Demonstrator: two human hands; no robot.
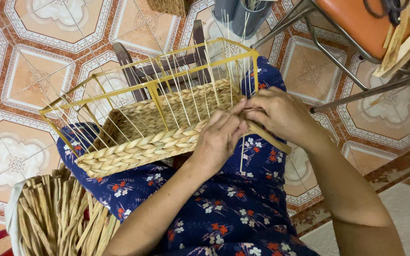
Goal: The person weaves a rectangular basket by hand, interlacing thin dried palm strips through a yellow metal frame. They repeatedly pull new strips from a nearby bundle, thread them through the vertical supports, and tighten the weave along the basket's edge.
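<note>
Left hand (219, 137) and right hand (276, 114): fingers closed, pinching strands at one basket's (138, 142) corner; one fibre bundle (58, 218) nearby.

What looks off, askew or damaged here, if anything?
Nothing looks damaged. The half-woven basket lies tilted across the lap, its thin upright spokes splayed unevenly inside the yellow frame. Both hands, left hand and right hand, pinch a strand at its near corner. Loose fibre bundle sits lower left.

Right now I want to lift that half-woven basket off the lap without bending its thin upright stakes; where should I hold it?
Likely best by the braided wall of the basket, low down, coming from the long sides: the braid looks firm, while the stakes and the yellow frame above are slender.
</note>
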